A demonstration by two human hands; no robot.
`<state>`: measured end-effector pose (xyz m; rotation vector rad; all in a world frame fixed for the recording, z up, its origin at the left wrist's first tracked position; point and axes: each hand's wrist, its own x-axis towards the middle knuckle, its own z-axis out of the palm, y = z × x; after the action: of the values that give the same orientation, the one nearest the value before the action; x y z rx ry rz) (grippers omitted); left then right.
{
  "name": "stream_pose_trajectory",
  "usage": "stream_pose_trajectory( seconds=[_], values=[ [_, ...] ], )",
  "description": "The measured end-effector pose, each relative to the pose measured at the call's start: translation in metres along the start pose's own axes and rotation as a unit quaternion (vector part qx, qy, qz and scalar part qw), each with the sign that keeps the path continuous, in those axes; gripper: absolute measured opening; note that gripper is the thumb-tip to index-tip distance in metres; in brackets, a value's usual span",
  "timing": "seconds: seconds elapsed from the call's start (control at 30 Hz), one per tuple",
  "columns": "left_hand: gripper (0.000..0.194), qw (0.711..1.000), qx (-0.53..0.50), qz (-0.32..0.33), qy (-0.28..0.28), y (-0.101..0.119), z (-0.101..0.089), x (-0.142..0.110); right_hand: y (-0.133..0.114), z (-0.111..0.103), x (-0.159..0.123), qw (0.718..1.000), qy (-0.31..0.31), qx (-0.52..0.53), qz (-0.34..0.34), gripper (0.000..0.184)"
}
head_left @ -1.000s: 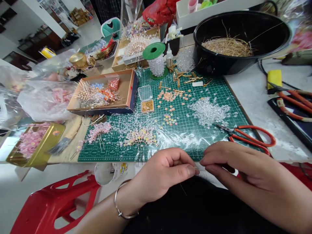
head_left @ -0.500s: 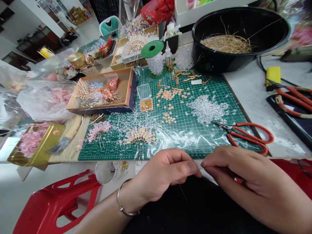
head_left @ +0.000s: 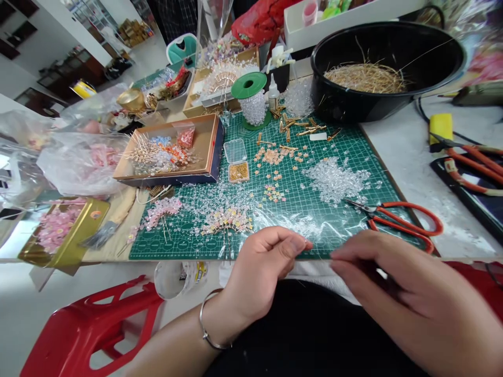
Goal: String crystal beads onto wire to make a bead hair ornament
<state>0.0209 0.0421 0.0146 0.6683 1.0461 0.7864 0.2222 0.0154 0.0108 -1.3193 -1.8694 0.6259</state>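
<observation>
Hands meet at green cutting mat (head_left: 314, 209) near edge: left hand (head_left: 263, 277) pinched narrow, right hand (head_left: 396, 283) fingertips pinched, blurred; thin wire (head_left: 320, 257) spans left-right between them, barely visible.

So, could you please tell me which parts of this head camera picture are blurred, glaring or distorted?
Head view: the right hand is smeared by motion, the left hand sharper; glare sits on the clear plastic sheet over the green cutting mat; the black tub and far corners look stretched and soft.

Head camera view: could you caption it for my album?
Two bare hands, left hand and right hand, pinch fingertips at the green cutting mat's near edge.
</observation>
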Motion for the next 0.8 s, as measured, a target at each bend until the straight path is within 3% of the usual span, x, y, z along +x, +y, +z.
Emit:
stream_pose_trajectory(
  seconds=[0.17, 0.3, 0.47, 0.57, 0.67, 0.73, 0.8],
  values=[
    [0.031, 0.997, 0.07, 0.033, -0.007, -0.006, 0.002, 0.001, -0.005, 0.024, 0.012, 1.0, -0.017, -0.012, 0.001, 0.001],
    [0.034, 0.989, 0.139, 0.046, -0.015, -0.005, 0.003, -0.002, -0.001, 0.027, 0.012, 0.999, -0.025, -0.021, -0.03, 0.008],
    [0.028, 0.937, 0.337, 0.088, -0.027, 0.006, 0.003, -0.007, 0.003, 0.021, 0.009, 0.997, -0.064, -0.03, -0.037, 0.013],
    [0.02, 0.902, 0.415, 0.094, -0.068, 0.01, 0.003, -0.009, 0.002, 0.019, 0.008, 0.993, -0.111, -0.028, -0.003, 0.016],
    [0.018, 0.881, 0.452, 0.099, -0.1, 0.011, 0.003, -0.011, 0.002, 0.017, 0.005, 0.979, -0.196, -0.035, 0.041, 0.015],
    [0.019, 0.88, 0.453, 0.103, -0.098, 0.012, 0.002, -0.011, 0.004, 0.012, 0.004, 0.967, -0.242, -0.036, 0.064, 0.014],
    [0.019, 0.902, 0.414, 0.099, -0.073, 0.013, 0.0, -0.011, 0.008, 0.004, 0.003, 0.96, -0.265, -0.028, 0.083, 0.015]
  ],
)
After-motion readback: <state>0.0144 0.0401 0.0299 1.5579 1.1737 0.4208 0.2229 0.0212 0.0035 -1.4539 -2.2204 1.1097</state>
